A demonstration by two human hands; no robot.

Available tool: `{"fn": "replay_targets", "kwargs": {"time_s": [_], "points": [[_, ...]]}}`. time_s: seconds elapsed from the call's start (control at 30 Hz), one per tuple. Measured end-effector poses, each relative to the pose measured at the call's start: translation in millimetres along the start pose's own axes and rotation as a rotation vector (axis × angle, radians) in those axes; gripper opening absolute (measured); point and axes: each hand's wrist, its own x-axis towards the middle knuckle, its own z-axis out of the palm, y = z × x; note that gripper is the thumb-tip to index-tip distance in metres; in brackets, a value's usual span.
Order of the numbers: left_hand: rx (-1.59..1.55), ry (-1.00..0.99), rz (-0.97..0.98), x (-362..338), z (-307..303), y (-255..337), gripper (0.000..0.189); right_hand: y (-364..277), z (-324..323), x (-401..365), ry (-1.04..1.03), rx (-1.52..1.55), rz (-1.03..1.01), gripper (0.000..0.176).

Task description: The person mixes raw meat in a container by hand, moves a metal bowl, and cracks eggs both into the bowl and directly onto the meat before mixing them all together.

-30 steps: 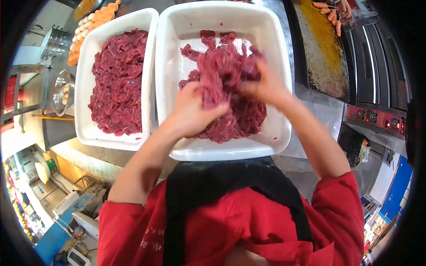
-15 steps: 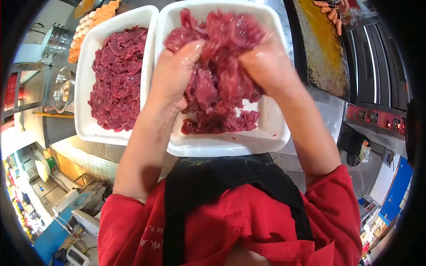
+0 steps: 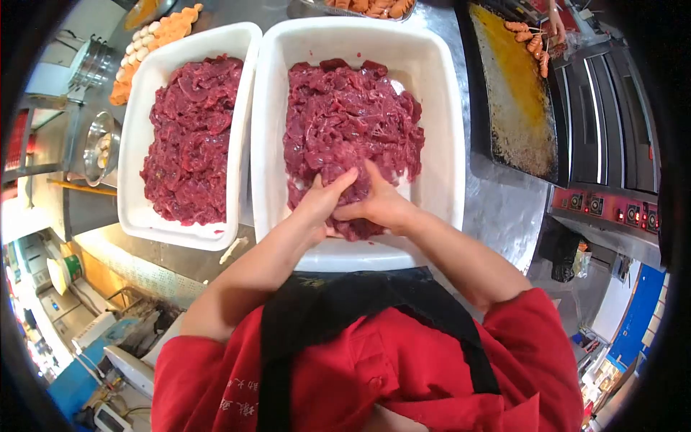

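Observation:
Raw red sliced meat point(image 3: 353, 108) lies heaped in a white tub point(image 3: 448, 144) in front of me. At the near end of that heap, my left hand point(image 3: 324, 205) and my right hand point(image 3: 381, 203) press close together, their fingers curled round a clump of the meat. Some fingertips are hidden in it. A second white tub point(image 3: 129, 209) stands directly to the left, holding another pile of sliced meat point(image 3: 191, 137) that neither hand touches.
A flat griddle point(image 3: 515, 93) stands to the right, with skewered sausages point(image 3: 534, 45) and another person's hand point(image 3: 556, 27) at its far end. Eggs point(image 3: 137, 47), a metal bowl point(image 3: 103, 147) and a tray of orange-brown food point(image 3: 371, 7) stand around the tubs.
Both hands have come down and toward me from above the tub, and drawn closer together. The meat they had lifted is back in the heap, with a clump between them.

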Motion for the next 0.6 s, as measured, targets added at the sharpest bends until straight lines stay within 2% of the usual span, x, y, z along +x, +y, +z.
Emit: {"fn": "replay_targets", "kwargs": {"time_s": [0.03,0.07,0.13,0.17,0.2,0.23,0.27,0.3,0.33,0.37,0.4,0.43,0.47,0.5,0.53,0.6], "points": [[-0.067,-0.082,0.000,-9.6,7.9,13.5,0.063,-10.4,9.1,1.1,0.029,0.091,-0.061,0.107],[-0.063,-0.085,0.018,-3.0,5.2,18.3,0.063,-20.0,11.8,2.1,0.056,0.181,-0.123,0.100],[-0.155,-0.198,0.177,8.2,-6.8,22.6,0.046,-44.0,4.1,-2.6,-0.122,0.407,-0.264,0.078],[-0.104,-0.200,0.290,9.2,-11.5,26.9,0.034,-51.3,-5.1,0.0,-0.124,0.369,-0.305,0.057],[-0.187,-0.214,0.357,-2.5,-6.7,40.2,0.019,-78.9,-15.0,-13.6,-0.087,0.219,-0.365,0.048],[-0.211,-0.205,0.472,-13.5,3.5,52.1,0.016,-87.7,-22.3,-6.9,-0.018,0.102,-0.613,0.033],[-0.232,-0.196,0.592,-23.1,12.7,63.1,0.014,-102.8,-34.6,-2.9,0.011,-0.009,-0.840,0.027],[-0.227,-0.195,0.585,-33.0,16.0,71.7,0.014,-111.0,-42.1,7.6,0.004,0.154,-0.764,0.027],[-0.126,-0.255,0.671,-41.6,17.9,79.1,0.019,-122.7,-48.6,9.3,0.009,0.208,-0.760,0.022],[-0.022,-0.315,0.757,-44.3,17.9,84.2,0.028,-129.1,-59.0,15.7,-0.010,0.068,-0.657,0.034],[-0.015,-0.313,0.754,-31.5,10.2,83.5,0.028,-133.9,-72.3,23.5,-0.028,-0.070,-0.555,0.047],[0.432,-0.013,0.974,-8.8,-2.6,78.7,0.044,-127.2,-86.9,42.9,-0.025,-0.062,-0.556,0.047],[0.882,0.308,1.153,4.6,-9.9,74.5,0.061,-106.0,-99.8,72.1,0.092,-0.365,-0.612,0.066],[0.923,0.322,0.935,4.8,-10.8,72.2,0.088,-81.3,-107.2,95.5,0.206,-0.672,-0.659,0.085],[0.924,0.328,0.937,19.2,-13.4,65.2,0.088,-58.0,-108.7,108.3,0.390,-0.824,-0.509,0.113],[0.115,0.077,0.586,56.7,-18.8,44.8,0.095,-39.2,-73.9,96.2,0.599,-0.971,-0.279,0.107]]}}
